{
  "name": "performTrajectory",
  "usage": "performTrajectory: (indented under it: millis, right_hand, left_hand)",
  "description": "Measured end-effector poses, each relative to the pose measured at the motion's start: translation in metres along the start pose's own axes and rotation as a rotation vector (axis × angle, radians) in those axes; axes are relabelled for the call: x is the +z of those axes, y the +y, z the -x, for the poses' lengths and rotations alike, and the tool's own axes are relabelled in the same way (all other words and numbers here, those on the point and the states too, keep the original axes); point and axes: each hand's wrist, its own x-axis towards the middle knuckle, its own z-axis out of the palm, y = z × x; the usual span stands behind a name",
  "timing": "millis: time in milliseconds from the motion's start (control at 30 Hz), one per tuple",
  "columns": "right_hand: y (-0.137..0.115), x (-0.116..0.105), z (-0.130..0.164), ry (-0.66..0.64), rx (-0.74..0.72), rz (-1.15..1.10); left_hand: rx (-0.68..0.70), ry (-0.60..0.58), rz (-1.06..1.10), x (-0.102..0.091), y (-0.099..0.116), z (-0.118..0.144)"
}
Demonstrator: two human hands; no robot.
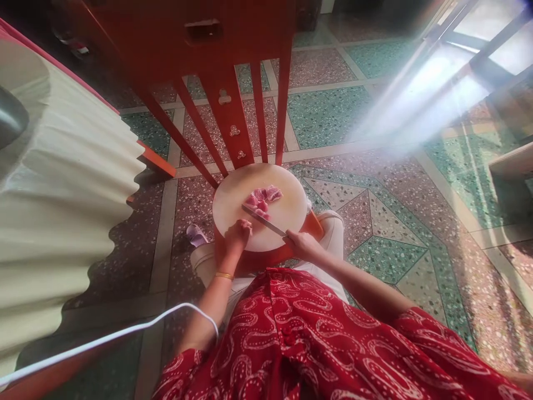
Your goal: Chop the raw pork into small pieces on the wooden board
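Right fingers (pixel 296 240) gripping one knife (pixel 263 220), left fingers (pixel 240 229) pinching one meat piece, one round board (pixel 233 200)

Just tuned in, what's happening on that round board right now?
A person is cutting raw meat on a round cutting board set low above a terrazzo floor. The right hand grips a knife whose blade lies across the board by the pink pieces. The left hand holds a piece of meat at the board's near edge. A red wooden chair stands just behind the board, and a cream pleated cloth hangs at the left.
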Motion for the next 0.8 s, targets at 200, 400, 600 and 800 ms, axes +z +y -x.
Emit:
performTrajectory:
  millis: [200, 400, 600, 800]
  right_hand:
    - [-0.015, 0.003, -0.016, -0.119, 0.051, 0.080]
    - [-0.026, 0.002, -0.040, -0.167, -0.008, 0.056]
    - [-0.015, -0.006, -0.055, -0.058, 0.051, 0.154]
    - [-0.032, -0.012, -0.040, -0.134, -0.013, 0.176]
  left_hand:
    - [0.375, 0.286, -0.005, 0.014, -0.026, 0.020]
    - [0.465, 0.317, 0.157, 0.038, -0.033, 0.022]
    - [0.431, 0.316, 0.152, 0.033, -0.028, 0.019]
    - [0.420, 0.289, 0.158, 0.031, -0.025, 0.019]
